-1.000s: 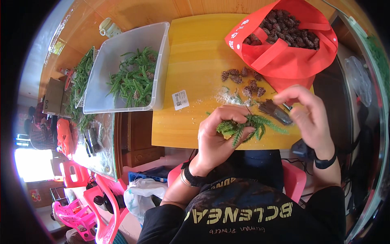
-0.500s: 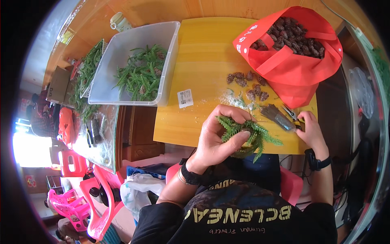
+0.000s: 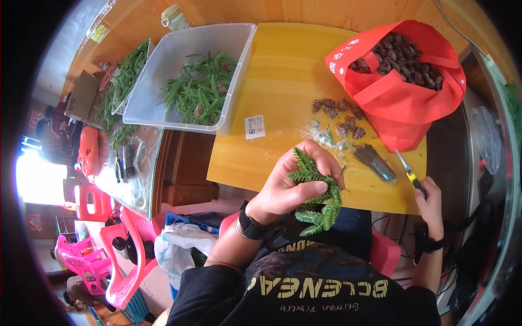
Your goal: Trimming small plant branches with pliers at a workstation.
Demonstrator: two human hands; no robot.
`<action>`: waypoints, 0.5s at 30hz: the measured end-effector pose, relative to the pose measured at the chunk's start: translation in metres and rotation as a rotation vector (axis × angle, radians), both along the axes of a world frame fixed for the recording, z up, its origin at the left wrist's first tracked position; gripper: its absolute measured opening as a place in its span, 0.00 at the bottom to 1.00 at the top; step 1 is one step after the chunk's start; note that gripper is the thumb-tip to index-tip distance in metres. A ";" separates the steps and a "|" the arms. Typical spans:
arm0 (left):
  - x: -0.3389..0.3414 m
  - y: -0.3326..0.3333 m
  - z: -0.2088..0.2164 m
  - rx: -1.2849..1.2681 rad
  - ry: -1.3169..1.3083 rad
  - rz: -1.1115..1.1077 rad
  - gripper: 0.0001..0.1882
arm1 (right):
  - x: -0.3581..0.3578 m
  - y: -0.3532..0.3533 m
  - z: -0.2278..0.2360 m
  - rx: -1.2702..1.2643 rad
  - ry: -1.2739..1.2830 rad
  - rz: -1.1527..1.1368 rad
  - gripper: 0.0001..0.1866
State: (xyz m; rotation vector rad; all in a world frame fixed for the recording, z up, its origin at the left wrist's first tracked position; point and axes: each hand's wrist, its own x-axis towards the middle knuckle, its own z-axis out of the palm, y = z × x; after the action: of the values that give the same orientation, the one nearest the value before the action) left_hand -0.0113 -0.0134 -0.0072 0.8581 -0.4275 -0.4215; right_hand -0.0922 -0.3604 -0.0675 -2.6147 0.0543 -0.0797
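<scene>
My left hand, fingers closed, pinches a green pine sprig in front of my chest, past the table's near edge. A thin brown stem pokes out beside the fingertips. At the table's near right corner, my right hand is wrapped round pliers with yellow-and-black handles, their slim metal jaws pointing up and left. A clear-wrapped bundle of thin brown sticks lies between the hands. Beyond it, several small pine cones are scattered near white flakes.
A red bag full of pine cones stands at the far right. At the left, a clear plastic bin holds green sprigs with cones. A white label lies on the yellow table. Pink chairs stand lower left.
My right hand has lifted the pliers from beside the stick bundle and drawn them toward me, jaws now together. The sprig in my left hand has turned, hanging lower. The whole view has shifted slightly.
</scene>
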 end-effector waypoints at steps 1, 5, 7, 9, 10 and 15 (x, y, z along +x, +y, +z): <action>0.002 -0.003 -0.002 -0.005 0.002 -0.009 0.13 | -0.004 0.002 0.006 0.170 0.055 -0.035 0.09; 0.001 -0.007 -0.010 -0.144 0.070 -0.113 0.14 | 0.001 0.048 0.055 0.521 0.163 0.136 0.11; 0.001 -0.009 -0.013 -0.199 0.108 -0.168 0.14 | 0.013 0.071 0.061 0.511 -0.058 0.378 0.13; -0.001 -0.010 -0.014 -0.288 0.219 -0.219 0.15 | 0.024 0.079 0.069 0.468 -0.075 0.542 0.13; -0.001 -0.009 -0.014 -0.288 0.220 -0.220 0.15 | 0.028 0.081 0.070 0.468 -0.075 0.542 0.13; 0.000 -0.002 -0.018 -0.290 0.290 -0.313 0.16 | 0.039 0.095 0.072 0.412 -0.196 0.639 0.13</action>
State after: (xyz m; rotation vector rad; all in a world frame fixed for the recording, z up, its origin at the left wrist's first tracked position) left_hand -0.0109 -0.0153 -0.0255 0.4385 -0.3432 -0.7428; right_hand -0.0536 -0.2650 0.0043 -2.0893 -0.7456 -0.0852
